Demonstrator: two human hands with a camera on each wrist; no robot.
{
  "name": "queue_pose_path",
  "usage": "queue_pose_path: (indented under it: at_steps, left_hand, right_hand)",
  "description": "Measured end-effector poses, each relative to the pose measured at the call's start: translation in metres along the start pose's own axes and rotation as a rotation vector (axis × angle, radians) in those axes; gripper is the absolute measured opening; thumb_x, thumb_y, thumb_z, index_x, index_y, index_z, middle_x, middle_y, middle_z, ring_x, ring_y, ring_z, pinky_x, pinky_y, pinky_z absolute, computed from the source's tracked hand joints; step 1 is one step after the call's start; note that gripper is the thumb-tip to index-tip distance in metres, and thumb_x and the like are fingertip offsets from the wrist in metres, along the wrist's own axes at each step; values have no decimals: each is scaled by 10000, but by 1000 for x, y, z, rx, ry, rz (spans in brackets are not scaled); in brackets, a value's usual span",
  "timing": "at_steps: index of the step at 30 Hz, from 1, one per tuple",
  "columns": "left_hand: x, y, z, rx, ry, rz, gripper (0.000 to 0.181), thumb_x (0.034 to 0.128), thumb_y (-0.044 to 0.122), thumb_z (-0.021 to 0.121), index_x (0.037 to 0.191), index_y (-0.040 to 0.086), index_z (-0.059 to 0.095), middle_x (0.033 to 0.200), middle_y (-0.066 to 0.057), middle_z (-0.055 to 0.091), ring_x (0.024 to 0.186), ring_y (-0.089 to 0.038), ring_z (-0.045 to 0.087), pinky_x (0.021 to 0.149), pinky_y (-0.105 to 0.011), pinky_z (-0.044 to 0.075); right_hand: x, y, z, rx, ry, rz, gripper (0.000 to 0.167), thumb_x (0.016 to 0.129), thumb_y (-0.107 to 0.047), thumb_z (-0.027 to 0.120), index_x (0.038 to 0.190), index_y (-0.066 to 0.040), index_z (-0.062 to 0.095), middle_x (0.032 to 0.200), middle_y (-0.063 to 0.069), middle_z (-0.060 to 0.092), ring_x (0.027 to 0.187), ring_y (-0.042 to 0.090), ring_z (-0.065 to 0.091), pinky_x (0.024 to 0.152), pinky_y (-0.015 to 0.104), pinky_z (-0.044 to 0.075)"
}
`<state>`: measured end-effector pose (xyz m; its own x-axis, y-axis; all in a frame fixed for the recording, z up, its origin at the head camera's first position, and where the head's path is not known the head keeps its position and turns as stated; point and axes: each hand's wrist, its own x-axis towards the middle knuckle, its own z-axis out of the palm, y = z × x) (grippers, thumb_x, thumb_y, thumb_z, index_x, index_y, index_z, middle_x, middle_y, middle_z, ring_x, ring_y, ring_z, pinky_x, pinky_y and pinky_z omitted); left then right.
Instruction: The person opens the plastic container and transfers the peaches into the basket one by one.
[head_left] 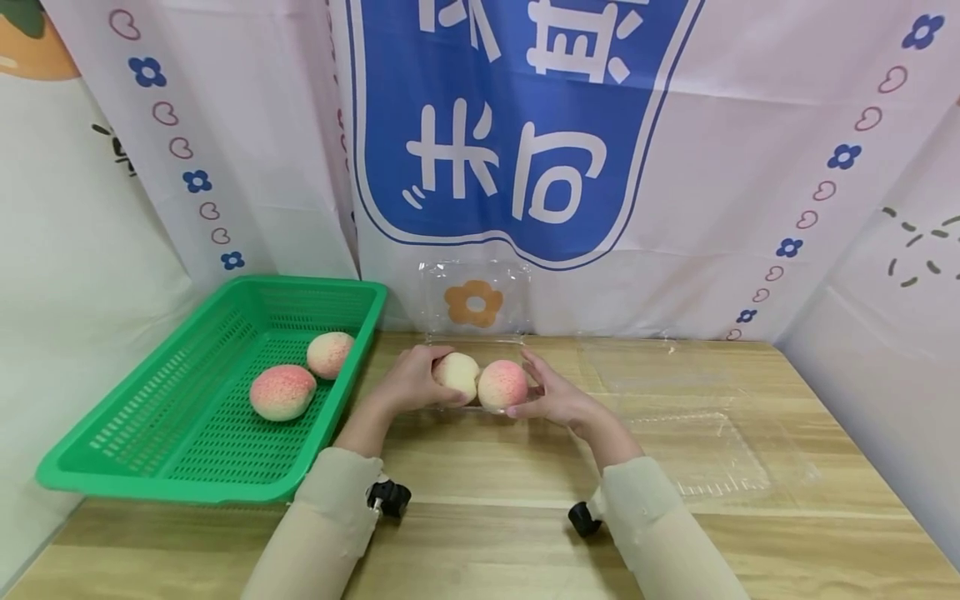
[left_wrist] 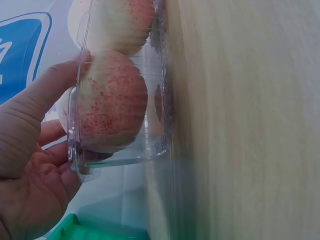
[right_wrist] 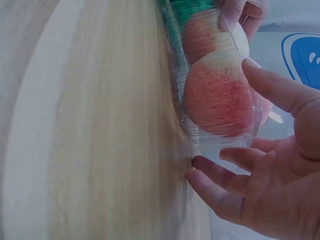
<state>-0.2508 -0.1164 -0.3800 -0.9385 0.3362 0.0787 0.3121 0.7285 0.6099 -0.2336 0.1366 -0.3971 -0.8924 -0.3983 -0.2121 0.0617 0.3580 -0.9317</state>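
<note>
Two peaches sit side by side in a clear plastic clamshell box (left_wrist: 162, 125), its lid raised behind them. The left peach (head_left: 457, 377) is pale yellow on top, with red speckles on its side in the left wrist view. My left hand (head_left: 416, 381) grips this peach, thumb at the box's near rim and fingers behind. The right peach (head_left: 503, 385) is pinker. Around the box's right end, my right hand (head_left: 557, 394) is spread with fingers extended; in the right wrist view its thumb (right_wrist: 272, 87) reaches the rim beside that peach.
A green plastic basket (head_left: 180, 490) on the left holds two more peaches (head_left: 283, 392). To the right, another clear clamshell box (head_left: 697, 450) lies on the wooden table (head_left: 480, 517). A printed white cloth (head_left: 720, 208) hangs behind.
</note>
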Motion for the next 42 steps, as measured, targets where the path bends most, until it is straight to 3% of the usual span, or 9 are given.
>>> queue_pose_path:
  at_steps: [17, 26, 32, 42]
  left_hand:
    - [-10, 5, -6, -88, 65, -58, 777, 760, 251, 870, 1402, -22, 527, 1305, -211, 630, 1152, -343, 598, 982, -496, 503]
    - [-15, 15, -11, -313, 131, -41, 663, 802, 180, 834, 1382, 15, 560, 1322, -183, 626, 1127, -296, 632, 946, -434, 554]
    - [-16, 27, -19, -337, 156, -30, 712, 799, 170, 835, 1412, -8, 520, 1370, -195, 596, 1196, -314, 615, 972, -442, 544]
    - [-19, 65, -49, -279, 173, 97, 724, 780, 149, 853, 1414, 18, 529, 1369, -183, 599, 1183, -312, 633, 925, -427, 570]
  right_hand:
    - [-2, 1, -3, -18, -10, -32, 1083, 836, -73, 774, 1613, -166, 24, 1666, 174, 71, 1511, 454, 117, 1225, 567, 138]
    - [-5, 0, -3, -28, -15, -33, 1085, 839, -80, 767, 1612, -174, 10, 1666, 168, 52, 1499, 479, 128, 1218, 580, 146]
    - [-4, 0, -2, -28, -23, -27, 1088, 840, -84, 765, 1612, -185, 4, 1659, 187, 59, 1503, 467, 130, 1217, 582, 142]
    - [-3, 1, -3, -32, -25, -24, 1092, 840, -105, 772, 1612, -198, 5, 1648, 222, 77, 1501, 463, 149, 1216, 596, 115]
